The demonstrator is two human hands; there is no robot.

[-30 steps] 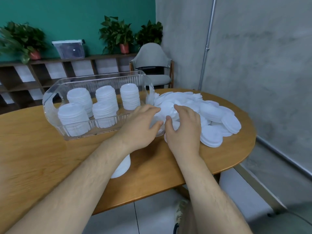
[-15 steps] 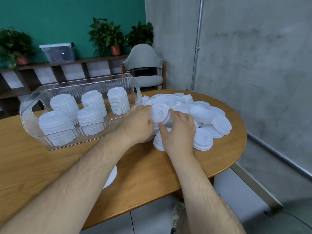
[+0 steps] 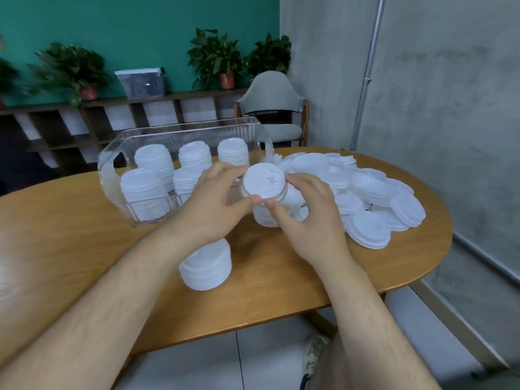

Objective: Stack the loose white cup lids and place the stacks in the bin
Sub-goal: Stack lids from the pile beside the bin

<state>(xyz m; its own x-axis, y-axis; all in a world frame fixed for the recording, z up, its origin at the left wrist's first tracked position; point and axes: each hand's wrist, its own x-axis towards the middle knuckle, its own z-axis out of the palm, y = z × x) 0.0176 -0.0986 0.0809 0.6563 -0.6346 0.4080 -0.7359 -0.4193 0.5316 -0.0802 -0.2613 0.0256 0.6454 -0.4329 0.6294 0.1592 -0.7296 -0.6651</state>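
Both hands hold a small stack of white lids [image 3: 264, 181] above the table, just right of the bin. My left hand [image 3: 213, 204] grips its left rim with thumb and fingers; my right hand [image 3: 306, 215] grips its right rim. A wide heap of loose lids [image 3: 365, 192] covers the table's right side. The clear plastic bin [image 3: 112, 175] stands at the back left and holds several lid stacks [image 3: 146, 190]. A short lid stack [image 3: 208, 266] sits on the table under my left forearm.
The wooden table [image 3: 70, 235] has an oval edge close to me and to the right. A grey chair [image 3: 275, 108] stands behind the table by the concrete wall. Shelves with potted plants and a storage box line the far green wall.
Both hands rose from the lid heap holding a small stack of lids between them. The view shifted, so the short stack near the table's front now shows more fully.
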